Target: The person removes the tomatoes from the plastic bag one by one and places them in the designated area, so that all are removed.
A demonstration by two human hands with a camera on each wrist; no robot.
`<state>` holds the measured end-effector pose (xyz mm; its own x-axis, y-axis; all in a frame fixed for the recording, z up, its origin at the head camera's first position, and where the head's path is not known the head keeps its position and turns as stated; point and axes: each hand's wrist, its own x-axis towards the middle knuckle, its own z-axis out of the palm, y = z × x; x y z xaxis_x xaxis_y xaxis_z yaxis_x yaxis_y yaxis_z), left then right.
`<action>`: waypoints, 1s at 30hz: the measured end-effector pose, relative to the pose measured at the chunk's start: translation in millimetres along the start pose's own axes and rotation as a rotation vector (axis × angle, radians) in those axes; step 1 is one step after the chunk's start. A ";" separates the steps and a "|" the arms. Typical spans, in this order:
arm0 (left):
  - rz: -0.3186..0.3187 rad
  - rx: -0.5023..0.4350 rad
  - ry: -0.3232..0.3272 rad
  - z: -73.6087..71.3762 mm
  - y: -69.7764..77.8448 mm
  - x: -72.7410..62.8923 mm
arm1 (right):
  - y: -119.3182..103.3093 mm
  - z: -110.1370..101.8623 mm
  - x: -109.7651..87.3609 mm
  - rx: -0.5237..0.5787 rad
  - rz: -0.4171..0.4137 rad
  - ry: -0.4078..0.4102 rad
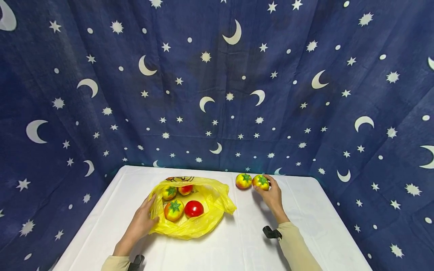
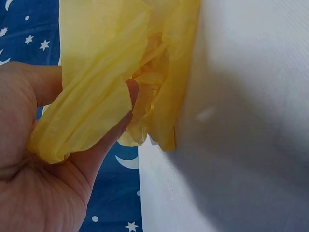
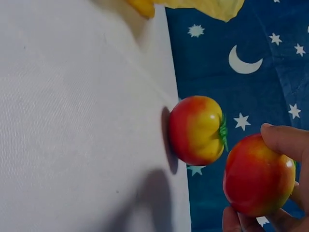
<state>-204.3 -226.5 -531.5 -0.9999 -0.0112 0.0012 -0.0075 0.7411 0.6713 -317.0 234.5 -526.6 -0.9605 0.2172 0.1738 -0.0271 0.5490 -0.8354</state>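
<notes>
A yellow plastic bag [image 1: 217,205] lies with its mouth open toward me on the table. My left hand [image 1: 140,220] grips its left rim; in the left wrist view the yellow film runs between thumb and fingers. Several fruits sit inside: a shiny red one [image 1: 194,209], a yellow-orange tomato [image 1: 174,210] with green leaves, and others behind. Right of the bag, my right hand [image 1: 274,197] holds a red-and-yellow tomato [image 3: 258,176] between thumb and fingers, raised off the table in the right wrist view. Just left of it, a similar tomato [image 3: 195,130] rests on the table.
The table [image 1: 305,226] has a white cover. Behind it and at both sides hangs a dark blue curtain [image 1: 217,75] with moons and stars. A black wrist mount [image 1: 271,232] sticks out from the right sleeve.
</notes>
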 end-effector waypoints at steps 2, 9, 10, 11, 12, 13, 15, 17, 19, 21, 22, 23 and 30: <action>-0.002 0.000 -0.002 -0.1 -0.3 -1.4 | 2.3 1.2 1.4 -0.008 0.010 -0.005; 0.007 0.003 0.002 -0.3 -2.0 -1.3 | 6.8 1.1 13.0 -0.045 0.018 -0.013; 0.010 0.002 0.004 -0.6 -2.2 -0.6 | 6.8 0.8 15.2 -0.044 0.020 -0.014; 0.012 0.000 0.007 -0.9 -2.3 -0.1 | 7.4 0.6 17.5 -0.050 0.017 -0.015; 0.013 -0.001 0.008 -1.2 -2.3 0.4 | 7.8 0.5 19.6 -0.057 0.016 -0.013; 0.013 -0.001 0.008 -1.4 -2.3 0.7 | 8.0 0.3 21.4 -0.062 0.015 -0.013; 0.012 -0.006 0.010 -1.7 -2.0 1.0 | 9.0 0.2 24.4 -0.073 0.013 -0.011; 0.004 -0.008 0.005 -1.7 -1.6 1.0 | 10.8 1.0 27.0 -0.090 0.017 -0.017; -0.006 -0.010 -0.002 -1.6 -1.3 0.4 | 13.3 2.3 29.0 -0.100 0.028 -0.026; -0.016 -0.010 -0.007 -1.4 -0.8 -0.3 | 16.4 4.1 31.0 -0.108 0.032 -0.034; -0.018 -0.012 -0.008 -1.2 -0.7 -0.5 | 18.0 5.0 32.1 -0.113 0.036 -0.035; -0.018 -0.010 -0.008 -1.0 -0.6 -0.6 | 19.6 5.8 33.2 -0.115 0.041 -0.034; -0.009 -0.002 0.006 -0.6 -1.3 0.9 | 28.6 11.0 41.2 -0.127 0.077 -0.040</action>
<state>-205.1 -227.8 -531.9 -0.9998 -0.0220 -0.0003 -0.0164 0.7396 0.6729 -360.4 250.3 -549.1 -0.9688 0.2314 0.0886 0.0799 0.6301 -0.7724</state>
